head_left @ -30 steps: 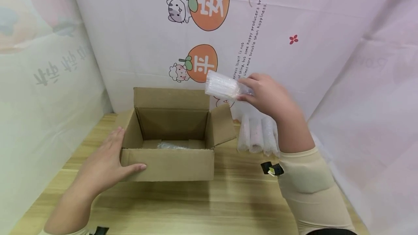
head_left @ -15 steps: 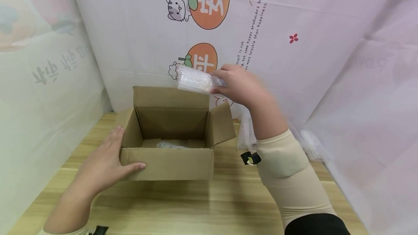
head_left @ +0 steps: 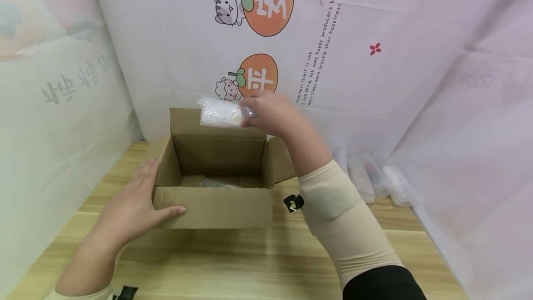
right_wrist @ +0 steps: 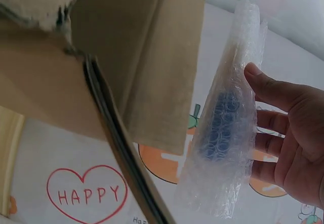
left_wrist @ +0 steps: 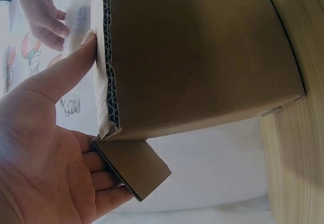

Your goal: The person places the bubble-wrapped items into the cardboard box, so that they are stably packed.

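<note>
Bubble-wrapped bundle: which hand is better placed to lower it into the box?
Likely the right hand: it holds the bundle near the open box, while the left hand touches the box's near-left corner.

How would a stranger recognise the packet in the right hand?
Find the open box on the table. Near its back flap, the right hand holds a bubble-wrapped packet showing blue inside. Unlike the packets at right, it is off the table.
</note>
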Motion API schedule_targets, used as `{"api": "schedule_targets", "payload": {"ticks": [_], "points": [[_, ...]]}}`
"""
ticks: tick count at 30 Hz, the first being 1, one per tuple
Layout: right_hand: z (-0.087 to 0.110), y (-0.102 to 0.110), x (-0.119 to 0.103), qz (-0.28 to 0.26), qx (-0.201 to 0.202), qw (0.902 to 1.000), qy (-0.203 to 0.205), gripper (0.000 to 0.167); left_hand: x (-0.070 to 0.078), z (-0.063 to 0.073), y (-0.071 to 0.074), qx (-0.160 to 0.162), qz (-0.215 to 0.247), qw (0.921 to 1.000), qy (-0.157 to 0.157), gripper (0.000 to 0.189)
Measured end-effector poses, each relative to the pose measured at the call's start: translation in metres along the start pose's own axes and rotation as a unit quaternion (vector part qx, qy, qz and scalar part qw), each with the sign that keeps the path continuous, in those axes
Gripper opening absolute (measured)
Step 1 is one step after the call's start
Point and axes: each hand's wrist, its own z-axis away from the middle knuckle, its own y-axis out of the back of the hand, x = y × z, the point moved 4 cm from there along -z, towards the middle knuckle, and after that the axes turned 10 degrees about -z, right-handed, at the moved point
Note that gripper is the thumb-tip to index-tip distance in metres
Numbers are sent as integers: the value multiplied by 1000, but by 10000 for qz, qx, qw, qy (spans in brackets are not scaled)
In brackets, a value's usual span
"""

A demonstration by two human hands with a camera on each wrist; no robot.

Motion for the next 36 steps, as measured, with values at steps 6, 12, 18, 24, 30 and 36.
{"api": "schedule_targets", "payload": {"ticks": [6,12,18,24,30,36], "points": [[-12,-16,-10,70,-316,9994,-88,47,2,1,2,61,26,10000,-25,130],[-19,-33,-16,127,-410,9991,-38,42,1,1,1,36,7,10000,-8,131],[-24,-49,-17,360,-464,9980,236,42,1,0,1,49,-21,10000,-5,130],[-25,-58,-22,402,-445,9980,192,44,1,1,1,63,-46,10000,-1,130],[-25,-61,-25,445,-605,9972,-50,56,1,2,2,-14,-10,10000,9,130],[-19,-55,-17,287,-328,9990,-130,62,2,2,2,15,11,10000,-14,129]]}}
